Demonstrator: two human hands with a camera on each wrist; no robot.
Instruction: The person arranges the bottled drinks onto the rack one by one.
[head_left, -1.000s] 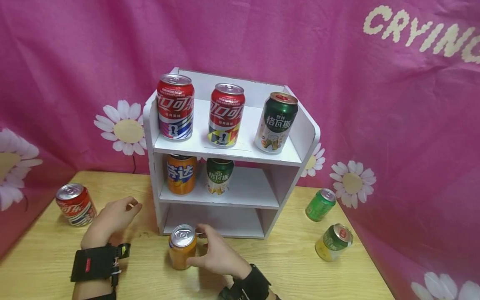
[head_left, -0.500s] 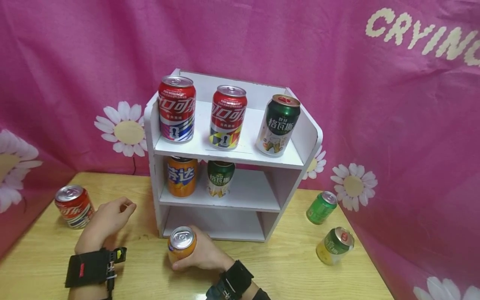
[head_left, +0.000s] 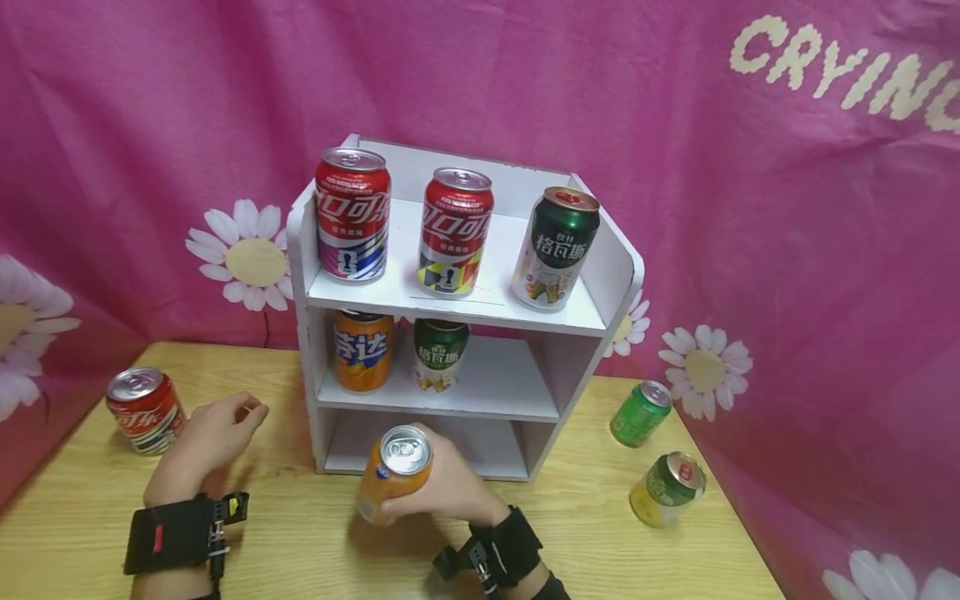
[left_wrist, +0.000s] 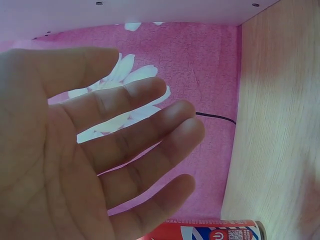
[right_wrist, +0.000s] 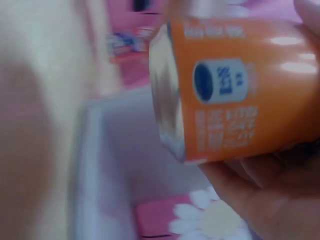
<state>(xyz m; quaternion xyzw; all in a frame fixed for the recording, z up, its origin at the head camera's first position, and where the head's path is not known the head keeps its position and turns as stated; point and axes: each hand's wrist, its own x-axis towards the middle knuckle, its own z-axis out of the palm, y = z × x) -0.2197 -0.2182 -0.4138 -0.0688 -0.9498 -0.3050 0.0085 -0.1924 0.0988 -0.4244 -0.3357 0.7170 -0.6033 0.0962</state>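
My right hand (head_left: pixel 448 483) grips an orange soda can (head_left: pixel 392 477), fingers and thumb round its side. The can leans with its top to the right, in front of the shelf's lowest level, a shadow on the table under it. The right wrist view shows the same orange can (right_wrist: pixel 240 90) with its bottom end bare. My left hand (head_left: pixel 219 429) hovers left of the shelf near a red cola can (head_left: pixel 147 412). In the left wrist view its fingers (left_wrist: pixel 145 135) are spread and relaxed, holding nothing; part of the red can (left_wrist: pixel 210 231) shows below them.
A white three-level shelf (head_left: pixel 450 408) stands at the table's back. Two red cola cans (head_left: pixel 455 233) and a green-and-white can (head_left: pixel 557 250) are on top. An orange can (head_left: pixel 363 354) and a green can (head_left: pixel 439 354) fill the middle level. Two green cans (head_left: pixel 641 414) stand at right.
My right hand has closed round the orange can, then lifted it and moved it slightly right, tilting it. The left hand has drifted slightly left.
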